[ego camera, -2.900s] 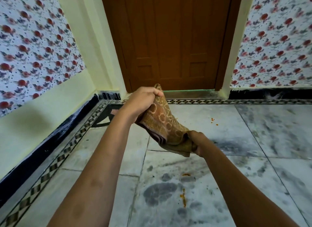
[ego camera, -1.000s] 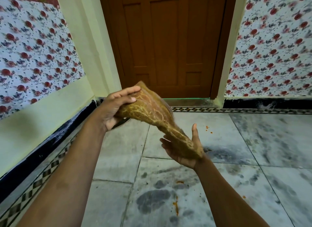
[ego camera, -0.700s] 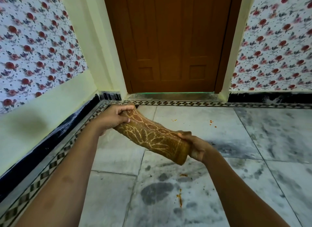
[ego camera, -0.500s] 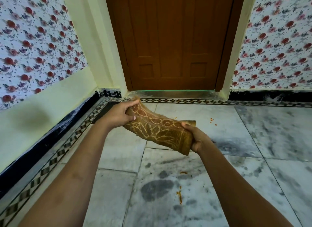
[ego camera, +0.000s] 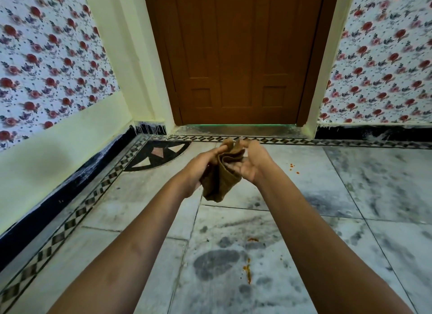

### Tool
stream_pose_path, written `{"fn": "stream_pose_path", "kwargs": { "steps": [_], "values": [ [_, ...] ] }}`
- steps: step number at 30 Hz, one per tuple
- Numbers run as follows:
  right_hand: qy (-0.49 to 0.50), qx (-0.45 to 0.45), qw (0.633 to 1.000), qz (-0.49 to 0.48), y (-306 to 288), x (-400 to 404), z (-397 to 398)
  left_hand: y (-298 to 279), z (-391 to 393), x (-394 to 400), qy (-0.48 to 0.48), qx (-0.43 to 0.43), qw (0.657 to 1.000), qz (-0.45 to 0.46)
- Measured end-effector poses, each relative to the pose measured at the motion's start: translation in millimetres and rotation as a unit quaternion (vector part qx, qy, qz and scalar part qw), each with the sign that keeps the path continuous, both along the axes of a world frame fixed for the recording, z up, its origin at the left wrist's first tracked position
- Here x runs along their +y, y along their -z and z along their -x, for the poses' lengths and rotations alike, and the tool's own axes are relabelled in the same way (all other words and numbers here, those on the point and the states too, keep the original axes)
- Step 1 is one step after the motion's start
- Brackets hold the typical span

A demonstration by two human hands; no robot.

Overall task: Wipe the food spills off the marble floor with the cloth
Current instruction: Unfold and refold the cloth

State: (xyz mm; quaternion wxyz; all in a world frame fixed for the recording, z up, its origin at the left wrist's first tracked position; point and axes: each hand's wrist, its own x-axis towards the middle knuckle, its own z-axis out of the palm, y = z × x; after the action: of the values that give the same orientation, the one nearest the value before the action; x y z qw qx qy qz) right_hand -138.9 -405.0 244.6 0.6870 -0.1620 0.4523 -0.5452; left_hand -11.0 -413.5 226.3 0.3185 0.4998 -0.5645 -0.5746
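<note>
Cloth (ego camera: 221,173) folded into a wad, held mid-air between both hands — left hand (ego camera: 201,167) flat against one side, right hand (ego camera: 253,164) cupping the other. Soft, light, limp — palm the whole wad. Orange spills (ego camera: 248,270) on marble floor (ego camera: 350,243) below.

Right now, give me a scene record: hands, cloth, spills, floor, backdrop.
left hand: holds the cloth from the left side, fingers fairly straight
right hand: palm up, cupped against the cloth from the right
cloth: brown, folded, held in the air between both hands, clear of the floor
near spill: orange streak on the floor between the forearms, unwiped
far spill: small orange specks right of the right hand
floor: grey-veined marble tiles, checkered border along the walls
door: brown wood, closed, straight ahead
</note>
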Motion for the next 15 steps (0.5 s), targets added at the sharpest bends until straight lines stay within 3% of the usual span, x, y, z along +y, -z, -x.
{"fn": "stream_pose_path", "kwargs": {
  "steps": [2, 5, 7, 9, 11, 13, 15],
  "values": [
    [-0.03, -0.084, 0.996, 0.018, -6.6, 3.3, 2.2, -1.5, -4.5, 1.4, 0.006, 0.048, 0.998, -0.034],
    [-0.071, -0.092, 0.992, 0.048, -12.9, 5.4, 5.1, 1.9, -7.6, 3.6, -0.002, 0.072, 0.995, -0.065],
    [-0.071, -0.032, 0.995, 0.058, -10.2, 2.6, 7.7, 7.0, -9.9, 4.0, -0.052, 0.094, 0.99, -0.088],
    [-0.011, 0.112, 0.992, 0.06, -3.3, -0.4, 10.8, 11.1, -14.7, 3.3, -0.098, 0.132, 0.978, -0.129],
    [0.073, 0.26, 0.962, 0.032, 16.4, -5.7, 17.6, 12.9, -19.0, 1.7, -0.122, 0.161, 0.968, -0.147],
    [0.03, 0.293, 0.955, -0.027, 37.2, -5.9, 18.8, 10.9, -18.4, 0.8, -0.12, 0.195, 0.963, -0.139],
    [-0.054, 0.242, 0.967, -0.066, 50.6, -3.2, 9.6, 8.0, -12.5, -0.9, -0.114, 0.219, 0.96, -0.135]
  ]
}}
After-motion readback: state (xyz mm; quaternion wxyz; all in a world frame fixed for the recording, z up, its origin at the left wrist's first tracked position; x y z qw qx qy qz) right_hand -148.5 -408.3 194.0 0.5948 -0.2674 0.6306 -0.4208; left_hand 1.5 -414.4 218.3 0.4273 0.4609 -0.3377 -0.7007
